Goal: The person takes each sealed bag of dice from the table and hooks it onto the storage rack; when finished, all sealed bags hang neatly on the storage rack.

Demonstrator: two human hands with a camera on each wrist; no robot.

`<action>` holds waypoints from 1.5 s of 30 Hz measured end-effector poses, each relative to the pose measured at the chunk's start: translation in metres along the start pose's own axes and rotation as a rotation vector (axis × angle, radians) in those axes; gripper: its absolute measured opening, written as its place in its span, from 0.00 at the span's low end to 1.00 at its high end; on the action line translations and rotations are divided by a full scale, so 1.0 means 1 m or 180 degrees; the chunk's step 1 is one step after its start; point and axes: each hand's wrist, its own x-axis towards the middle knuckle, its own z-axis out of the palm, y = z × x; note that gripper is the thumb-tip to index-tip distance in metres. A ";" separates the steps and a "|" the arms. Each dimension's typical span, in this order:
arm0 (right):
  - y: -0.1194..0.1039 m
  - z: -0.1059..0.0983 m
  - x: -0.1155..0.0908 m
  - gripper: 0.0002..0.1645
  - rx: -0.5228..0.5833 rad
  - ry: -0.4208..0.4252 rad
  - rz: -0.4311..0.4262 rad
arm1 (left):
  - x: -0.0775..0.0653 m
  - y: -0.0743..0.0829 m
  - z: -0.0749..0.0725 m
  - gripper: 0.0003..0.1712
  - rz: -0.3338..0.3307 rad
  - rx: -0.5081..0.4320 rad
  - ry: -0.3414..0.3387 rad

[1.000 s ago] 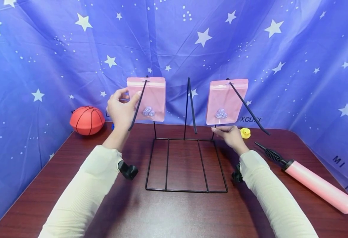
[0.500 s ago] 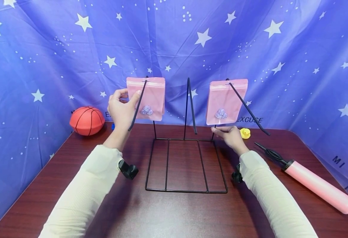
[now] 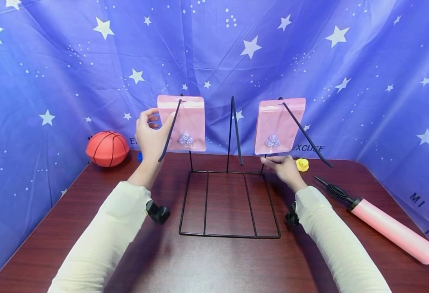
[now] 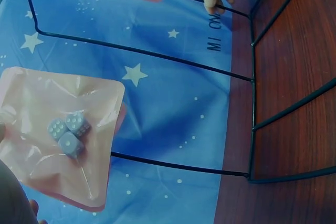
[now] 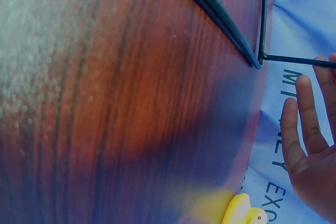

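Two pink zip pouches hang from a black wire display rack (image 3: 232, 235). The left pouch (image 3: 190, 118) holds three pale dice (image 4: 69, 132) behind its clear front, and a darker pink edge shows behind it. My left hand (image 3: 152, 136) pinches this pouch by its left edge, thumb in front and beside the sloping left hook. On the right hook hangs the other pouch (image 3: 278, 124), with similar dice low inside. Just under it, my right hand (image 3: 284, 167) pinches the rack's right upright between thumb and index finger, the other fingers extended.
Between the pouches stands the bare middle hook (image 3: 237, 130). A small basketball (image 3: 107, 149) sits at the table's back left. Behind my right hand is a yellow rubber duck (image 3: 302, 164), and a pink hand pump (image 3: 395, 230) lies to the right. A star-patterned curtain (image 3: 214, 49) closes the back.
The left pouch swings slightly left, then back right and a little lower, with my left hand shifting slightly right. My right hand stays on the upright.
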 end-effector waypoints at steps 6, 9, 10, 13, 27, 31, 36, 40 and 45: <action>0.001 0.000 0.000 0.28 0.0006 0.0002 -0.0047 | -0.001 0.003 0.000 0.32 0.0021 -0.0004 -0.0003; 0.001 -0.001 0.000 0.28 0.0002 0.0007 -0.0052 | 0.000 0.002 0.000 0.32 0.0022 0.0017 -0.0003; 0.000 -0.001 0.000 0.28 0.0005 0.0007 -0.0050 | 0.000 0.002 0.000 0.32 0.0021 0.0019 -0.0002; 0.001 -0.001 0.000 0.28 0.0013 0.0004 -0.0038 | 0.001 0.002 0.001 0.32 0.0023 0.0015 -0.0006; 0.001 -0.001 0.001 0.27 -0.0072 -0.0010 -0.0069 | 0.001 0.001 -0.002 0.33 0.0034 -0.0027 -0.0153; 0.001 -0.001 0.001 0.27 -0.0040 -0.0017 -0.0061 | 0.002 0.001 -0.002 0.34 0.0029 0.0015 -0.0196; 0.000 0.000 0.001 0.26 0.0005 -0.0004 -0.0026 | 0.002 0.001 -0.002 0.34 0.0016 0.0019 -0.0184; 0.001 0.000 0.001 0.27 -0.0053 0.0023 -0.0055 | 0.002 0.001 -0.002 0.34 0.0013 0.0021 -0.0184; 0.002 0.001 0.001 0.25 -0.0141 0.0099 -0.0165 | 0.002 -0.001 -0.003 0.34 0.0034 0.0047 -0.0177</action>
